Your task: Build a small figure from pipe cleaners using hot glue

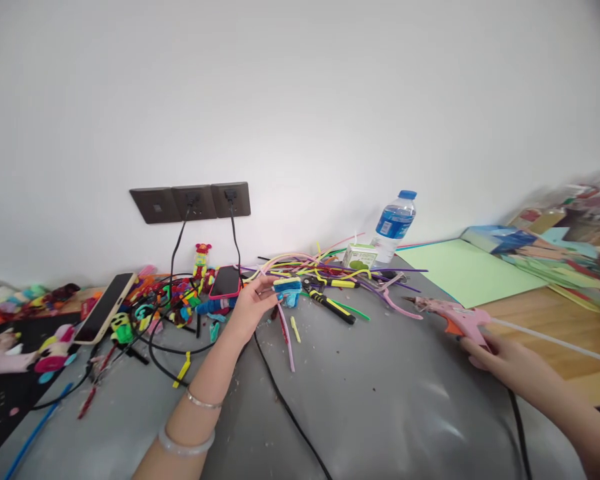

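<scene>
My left hand [253,305] is closed on a small fuzzy piece of pipe-cleaner work [287,287], blue with a pale yellow band. It is held up above the middle of the grey table [380,400]. Off to the right, my right hand [495,357] grips a pink hot glue gun [463,319] with an orange trigger. The gun's nozzle points left, apart from the blue piece, and a long translucent glue stick [555,339] sticks out of its back. Yellow-and-black pliers [327,303] lie just right of my left hand, near a pile of loose pipe cleaners [300,261].
A water bottle [394,227] and a small green-white box [360,256] stand by the wall. Phones [107,310], tangled black cables [285,400] and pipe-cleaner figures [200,260] crowd the left. Green paper [470,270] lies right. Another person's hand [3,357] is at far left.
</scene>
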Demonstrator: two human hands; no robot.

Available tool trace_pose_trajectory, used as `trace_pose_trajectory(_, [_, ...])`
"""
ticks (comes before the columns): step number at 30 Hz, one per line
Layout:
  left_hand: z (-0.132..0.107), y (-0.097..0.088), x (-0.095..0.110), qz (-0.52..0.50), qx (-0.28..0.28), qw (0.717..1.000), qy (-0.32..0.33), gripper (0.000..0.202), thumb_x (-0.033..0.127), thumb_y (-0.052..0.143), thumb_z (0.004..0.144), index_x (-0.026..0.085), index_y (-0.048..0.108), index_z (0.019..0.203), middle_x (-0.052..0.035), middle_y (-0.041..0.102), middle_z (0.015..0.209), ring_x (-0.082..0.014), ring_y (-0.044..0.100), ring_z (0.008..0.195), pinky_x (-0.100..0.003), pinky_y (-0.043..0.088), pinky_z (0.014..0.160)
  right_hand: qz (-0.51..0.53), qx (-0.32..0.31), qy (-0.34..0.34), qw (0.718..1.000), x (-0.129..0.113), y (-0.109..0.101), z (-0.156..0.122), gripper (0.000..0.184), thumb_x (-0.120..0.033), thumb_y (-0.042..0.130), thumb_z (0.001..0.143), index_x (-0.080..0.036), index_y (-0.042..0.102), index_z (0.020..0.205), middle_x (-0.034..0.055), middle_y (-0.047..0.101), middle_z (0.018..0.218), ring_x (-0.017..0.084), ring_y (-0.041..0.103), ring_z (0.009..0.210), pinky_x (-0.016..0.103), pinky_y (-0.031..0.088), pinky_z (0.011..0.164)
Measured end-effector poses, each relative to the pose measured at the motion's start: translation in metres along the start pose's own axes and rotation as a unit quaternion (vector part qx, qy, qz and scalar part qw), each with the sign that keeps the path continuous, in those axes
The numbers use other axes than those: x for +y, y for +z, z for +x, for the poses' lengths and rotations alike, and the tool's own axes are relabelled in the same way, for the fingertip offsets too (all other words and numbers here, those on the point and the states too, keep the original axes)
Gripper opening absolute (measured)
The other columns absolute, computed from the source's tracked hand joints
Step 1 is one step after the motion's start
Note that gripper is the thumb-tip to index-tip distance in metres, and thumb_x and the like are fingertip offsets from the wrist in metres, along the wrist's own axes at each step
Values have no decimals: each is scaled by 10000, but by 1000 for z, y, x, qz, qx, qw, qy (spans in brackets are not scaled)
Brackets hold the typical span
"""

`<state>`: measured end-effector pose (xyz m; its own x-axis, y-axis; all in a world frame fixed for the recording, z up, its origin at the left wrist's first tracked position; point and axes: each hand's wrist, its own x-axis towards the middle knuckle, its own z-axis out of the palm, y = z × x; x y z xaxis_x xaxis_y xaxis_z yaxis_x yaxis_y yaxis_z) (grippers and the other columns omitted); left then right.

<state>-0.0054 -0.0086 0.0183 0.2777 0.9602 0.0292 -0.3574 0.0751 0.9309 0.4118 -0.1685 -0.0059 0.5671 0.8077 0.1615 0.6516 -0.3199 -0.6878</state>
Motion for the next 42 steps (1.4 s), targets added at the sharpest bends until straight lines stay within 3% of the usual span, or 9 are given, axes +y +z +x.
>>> trace_pose_trajectory(3, [0,0,1,6,5,1000,-2,408,218,857,567,157,710,942,-61,708,981,-169,667,870,-299,527,822,-50,-80,23,995,-10,0,3,153,-371,755,680,-274,672,595,115,675,560,264,623,481,394,395,541])
trace_pose_trajectory(9, [2,-3,2,4,33,999,-9,396,228,859,563,151,703,919,-59,708,948,-167,667,833,-290,537,763,-101,-38,139,984,-15,-11,7,278,-379,834,604,-251,588,586,149,700,649,251,611,533,415,398,604])
trace_pose_trajectory(12, [2,-3,3,5,32,999,-13,407,237,861,562,146,696,922,-55,702,946,-161,665,833,-280,539,761,-129,16,123,984,-37,-9,2,313,-424,803,640,-248,546,608,148,672,659,231,583,525,400,393,580])
trace_pose_trajectory(15, [1,-3,3,8,38,999,-7,408,252,864,565,146,686,916,-47,691,941,-157,666,839,-268,540,756,-86,-1,-32,996,-86,21,-10,153,-367,657,774,-228,594,767,118,693,764,264,639,674,384,426,627])
trace_pose_trajectory(19, [2,-7,5,17,55,998,9,438,267,868,563,150,672,937,-43,682,942,-142,666,765,-224,514,629,-108,-136,-216,961,-159,94,-24,114,-303,514,874,-207,571,895,83,688,947,228,644,832,323,447,700])
trace_pose_trajectory(22, [3,-10,7,19,58,998,20,453,283,861,575,153,660,960,-40,679,898,-149,670,740,-208,486,562,-202,-160,-222,940,-192,138,-18,38,-216,521,867,-191,548,862,99,683,962,231,638,911,279,404,665])
trace_pose_trajectory(26, [4,-11,7,2,64,998,19,473,296,876,559,152,660,955,-37,685,898,-152,682,756,-224,517,630,-235,-208,-180,932,-197,157,1,83,-234,574,856,-171,546,901,107,697,910,235,656,847,267,354,603])
trace_pose_trajectory(34, [2,-6,1,-45,67,996,-24,452,326,893,566,158,642,903,-22,683,899,-184,719,811,-287,557,769,5,-248,-136,959,-168,157,19,185,-339,577,796,-219,471,704,15,644,641,159,561,546,263,378,541])
trace_pose_trajectory(42, [3,-8,2,-57,89,994,-6,438,322,890,572,151,678,915,-40,705,896,-188,723,806,-278,559,756,342,-272,17,899,-176,155,22,474,-636,698,649,-188,543,654,5,575,584,95,436,423,241,314,405])
